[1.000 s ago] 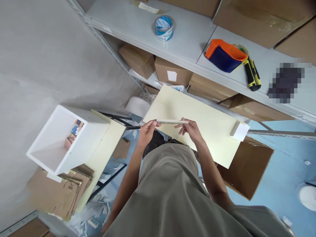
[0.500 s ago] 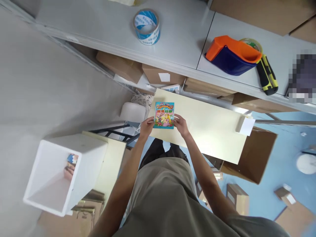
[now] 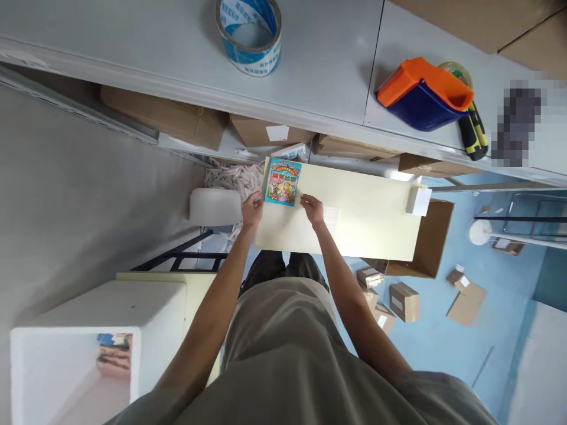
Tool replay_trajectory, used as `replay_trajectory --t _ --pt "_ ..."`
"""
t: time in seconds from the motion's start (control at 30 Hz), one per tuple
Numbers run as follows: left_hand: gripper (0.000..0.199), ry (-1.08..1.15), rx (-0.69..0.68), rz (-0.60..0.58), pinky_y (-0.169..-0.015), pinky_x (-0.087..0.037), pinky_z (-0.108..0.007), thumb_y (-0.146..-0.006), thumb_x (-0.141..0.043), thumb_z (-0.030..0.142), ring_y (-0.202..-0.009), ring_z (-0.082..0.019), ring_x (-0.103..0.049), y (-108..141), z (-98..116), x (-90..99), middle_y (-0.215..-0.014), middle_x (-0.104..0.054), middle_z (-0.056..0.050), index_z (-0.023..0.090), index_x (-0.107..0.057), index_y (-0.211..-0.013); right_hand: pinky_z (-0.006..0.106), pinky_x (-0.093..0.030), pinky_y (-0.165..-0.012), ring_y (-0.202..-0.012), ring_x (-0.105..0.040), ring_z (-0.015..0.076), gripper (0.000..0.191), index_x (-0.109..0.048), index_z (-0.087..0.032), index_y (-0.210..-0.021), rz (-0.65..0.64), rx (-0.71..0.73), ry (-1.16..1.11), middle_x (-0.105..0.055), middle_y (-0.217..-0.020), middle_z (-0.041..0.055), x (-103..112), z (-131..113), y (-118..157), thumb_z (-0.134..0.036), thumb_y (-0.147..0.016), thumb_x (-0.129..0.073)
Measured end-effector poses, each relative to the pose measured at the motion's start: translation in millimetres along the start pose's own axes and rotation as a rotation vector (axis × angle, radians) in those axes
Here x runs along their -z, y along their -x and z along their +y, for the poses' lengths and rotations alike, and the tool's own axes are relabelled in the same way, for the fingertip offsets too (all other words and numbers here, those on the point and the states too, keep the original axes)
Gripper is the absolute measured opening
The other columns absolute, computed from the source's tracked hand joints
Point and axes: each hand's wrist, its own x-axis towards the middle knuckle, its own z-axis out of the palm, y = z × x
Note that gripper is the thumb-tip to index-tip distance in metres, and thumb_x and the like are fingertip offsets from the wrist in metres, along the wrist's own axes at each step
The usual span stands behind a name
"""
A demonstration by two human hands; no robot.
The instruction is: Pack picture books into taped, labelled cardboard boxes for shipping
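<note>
A small colorful picture book point(image 3: 283, 182) with a blue border lies face up near the left end of the pale table point(image 3: 367, 206). Beside its lower left edge is my left hand point(image 3: 253, 208), its thumb and fingers close together; whether they touch the book is hard to tell. My right hand point(image 3: 312, 209) is just off the book's right edge, fingers bent and pinched together, with a small gap to the book. Anything between those fingertips is too small to make out. A faint sheet with printed lines point(image 3: 331, 217) lies right of my right hand.
On the grey shelf point(image 3: 319, 71) ahead are a tape roll point(image 3: 252, 38), an orange and blue tape dispenser point(image 3: 425, 94) and a yellow-black cutter point(image 3: 473, 133). A white box point(image 3: 419, 200) stands at the table's right end; a white bin point(image 3: 75, 354) is lower left.
Both hands have parted from the book's sides, and the book now lies higher up the table, near its far edge. The camera view has shifted and turned.
</note>
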Motion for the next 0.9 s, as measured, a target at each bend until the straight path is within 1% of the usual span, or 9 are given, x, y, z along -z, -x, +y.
replay_trajectory --t 0.1,0.17,0.23,0.37,0.47,0.57,0.7,0.77,0.9 --pt "0.044 -0.148 0.044 0.025 -0.101 -0.059 -0.035 -0.088 -0.066 0.027 -0.112 -0.025 -0.077 18 -24 21.8 -0.135 -0.076 -0.016 0.015 -0.073 -0.13 0.042 -0.059 -0.102 -0.117 -0.072 0.0274 0.048 -0.07 -0.017 -0.123 0.262 -0.032 0.149 -0.073 -0.135 0.0196 36 23 35 -0.051 -0.09 -0.064" --pt "0.044 -0.277 0.106 0.011 -0.099 -0.058 -0.036 -0.086 -0.073 0.032 -0.106 -0.027 -0.079 27 -40 33.3 -0.131 -0.078 -0.017 0.014 -0.074 -0.127 0.045 -0.055 -0.107 -0.126 -0.067 0.0308 0.053 -0.065 -0.013 -0.131 0.439 -0.137 0.319 -0.067 -0.142 0.0249 60 37 56 -0.048 -0.09 -0.066" --pt "0.039 -0.376 0.137 -0.065 -0.098 -0.057 -0.036 -0.085 -0.076 0.035 -0.101 -0.028 -0.079 34 -51 39.2 -0.12 -0.081 -0.017 0.013 -0.076 -0.117 0.047 -0.051 -0.11 -0.128 -0.064 0.034 0.053 -0.064 -0.01 -0.128 0.525 -0.26 0.449 -0.066 -0.139 0.029 78 48 71 -0.043 -0.088 -0.069" --pt "0.021 -0.446 0.086 -0.166 -0.096 -0.056 -0.036 -0.086 -0.071 0.031 -0.099 -0.028 -0.079 38 -59 40.3 -0.109 -0.084 -0.014 0.017 -0.079 -0.099 0.042 -0.053 -0.096 -0.108 -0.067 0.0331 0.022 -0.066 -0.019 -0.093 0.469 -0.354 0.499 -0.076 -0.107 0.0223 80 59 88 -0.039 -0.086 -0.068" --pt "0.018 -0.497 0.067 -0.171 -0.096 -0.056 -0.038 -0.085 -0.07 0.03 -0.099 -0.029 -0.078 36 -57 46.5 -0.106 -0.084 -0.014 0.018 -0.08 -0.094 0.038 -0.052 -0.087 -0.094 -0.066 0.0296 0.018 -0.057 -0.026 -0.076 0.402 -0.342 0.495 -0.075 -0.089 0.0145 69 58 105 -0.039 -0.087 -0.064" --pt "0.02 -0.516 0.048 -0.183 -0.097 -0.057 -0.038 -0.084 -0.069 0.03 -0.1 -0.029 -0.078 37 -53 65.2 -0.104 -0.084 -0.013 0.018 -0.081 -0.095 0.035 -0.051 -0.085 -0.088 -0.066 0.0261 0.021 -0.054 -0.027 -0.074 0.351 -0.283 0.47 -0.075 -0.088 0.0103 64 50 129 -0.041 -0.088 -0.062" --pt "0.027 -0.479 -0.008 -0.094 -0.097 -0.058 -0.038 -0.083 -0.067 0.034 -0.099 -0.027 -0.076 48 -46 100.5 -0.103 -0.083 -0.013 0.016 -0.081 -0.098 0.035 -0.053 -0.085 -0.084 -0.066 0.0236 0.028 -0.058 -0.026 -0.081 0.323 -0.067 0.378 -0.075 -0.091 0.0078 73 25 161 -0.051 -0.093 -0.06" --pt "0.029 -0.402 0.006 -0.045 -0.091 -0.061 -0.037 -0.081 -0.067 0.034 -0.094 -0.026 -0.076 56 -39 115.7 -0.099 -0.081 -0.012 0.015 -0.08 -0.098 0.035 -0.056 -0.084 -0.085 -0.068 0.0237 0.034 -0.061 -0.026 -0.085 0.312 0.038 0.273 -0.075 -0.092 0.0076 82 7 171 -0.058 -0.094 -0.06" --pt "0.028 -0.168 0.066 0.037 -0.076 -0.063 -0.033 -0.078 -0.068 0.035 -0.076 -0.02 -0.071 75 -12 135.3 -0.084 -0.076 -0.006 0.015 -0.076 -0.096 0.035 -0.06 -0.084 -0.092 -0.072 0.0243 0.041 -0.066 -0.025 -0.09 0.262 0.131 0.083 -0.077 -0.092 0.0073 103 -31 184 -0.065 -0.093 -0.067"
